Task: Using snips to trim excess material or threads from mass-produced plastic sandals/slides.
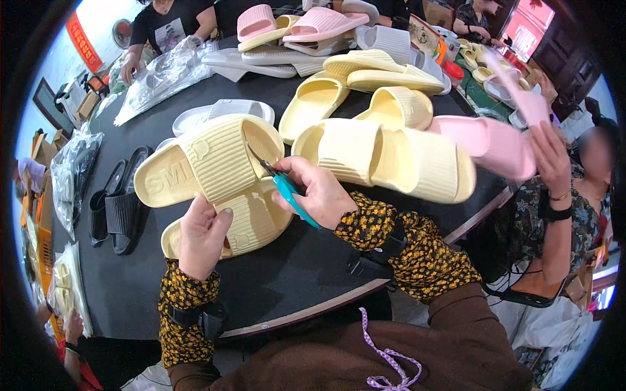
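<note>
A twisted lilac-and-white cord (pixel 389 358) lies on the wearer's brown fabric garment (pixel 306 366). Above the black, curved-edged counter (pixel 313 267), the left hand (pixel 202 240) grips two ribbed, pale-yellow open-toed slippers (pixel 225 164), one overlapping the other. The right hand (pixel 324 194) grasps teal-handled snips (pixel 291 197), their dark blades at the upper slipper's strap edge. Ribbed black open-toed slippers (pixel 122 215) lie to the left.

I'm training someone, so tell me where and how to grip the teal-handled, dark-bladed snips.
Probably best: take the snips by their teal handles, from the lower right, as the right hand does; the handles slant that way, while the slim, pointed blades aim up-left over the pale-yellow ribbed slipper.
</note>
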